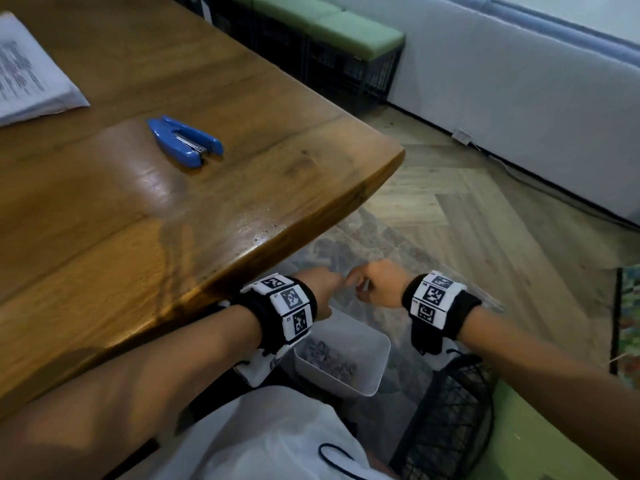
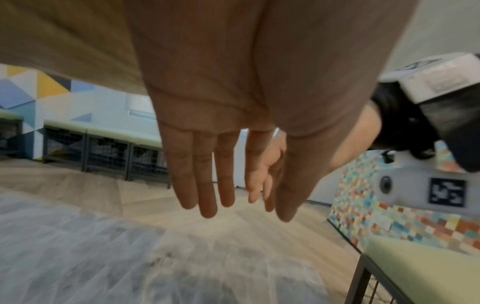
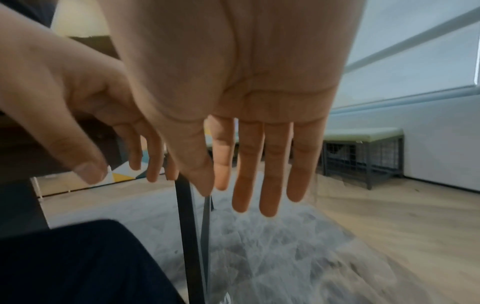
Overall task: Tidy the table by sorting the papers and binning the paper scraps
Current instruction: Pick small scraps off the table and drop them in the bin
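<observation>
Both hands are hanging past the table [image 1: 242, 188] edge, over the white bin [image 1: 375, 355]: left hand [image 1: 320, 287] and right hand [image 1: 379, 285] almost touching, fingers straight, gripping nothing we are seeing. Papers [image 1: 31, 74] are lying stacked at the table's far left, long axis running away from us.

Dim, cool daylight falls from the pale window wall [image 1: 519, 81], leaving glare streaks on the glossy brown wooden table [image 1: 156, 181] beside it. Both wrist views are soft, motion-blurred and bowed at the edges, with shadowed palms.
</observation>
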